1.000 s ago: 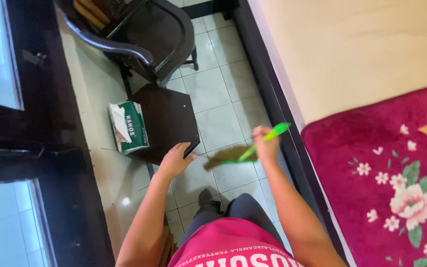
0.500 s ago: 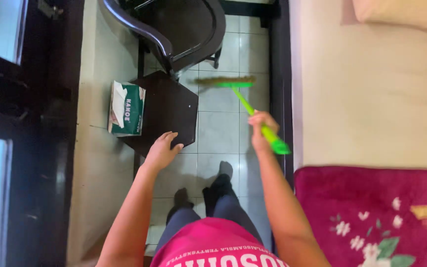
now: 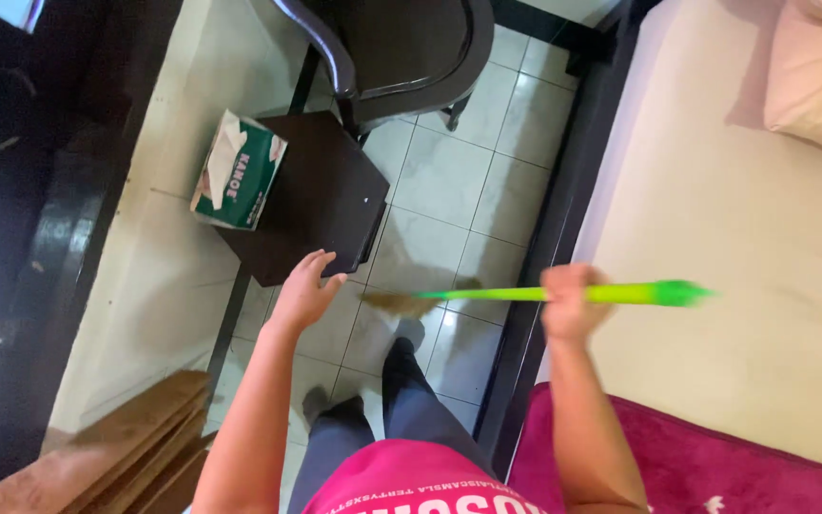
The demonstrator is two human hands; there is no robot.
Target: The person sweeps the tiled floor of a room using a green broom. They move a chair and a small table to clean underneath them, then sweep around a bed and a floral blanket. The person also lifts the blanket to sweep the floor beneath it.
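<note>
The right hand point(image 3: 571, 303) grips a green broom point(image 3: 563, 294) lying level, its blurred bristles over the tiled floor point(image 3: 449, 181) just right of the table point(image 3: 321, 195). The left hand point(image 3: 304, 290) touches the table's near edge. A tissue box point(image 3: 240, 171) sits on the table's left side; a chair point(image 3: 401, 48) stands beyond it, a bed point(image 3: 734, 209) to its right.

1. Pale square floor tiles point(image 3: 449, 181) with thin dark grout lines, glossy under soft light;
2. A dark wooden chair point(image 3: 401, 48) with curved armrests stands at the top;
3. A cream mattress point(image 3: 715, 219) on a dark bed frame point(image 3: 549, 247) fills the right side; a pale pillow point(image 3: 820, 76) lies in its upper corner;
4. A magenta blanket point(image 3: 715, 476) lies at the lower right;
5. Stacked wooden boards point(image 3: 116, 457) lie at the lower left.
</note>
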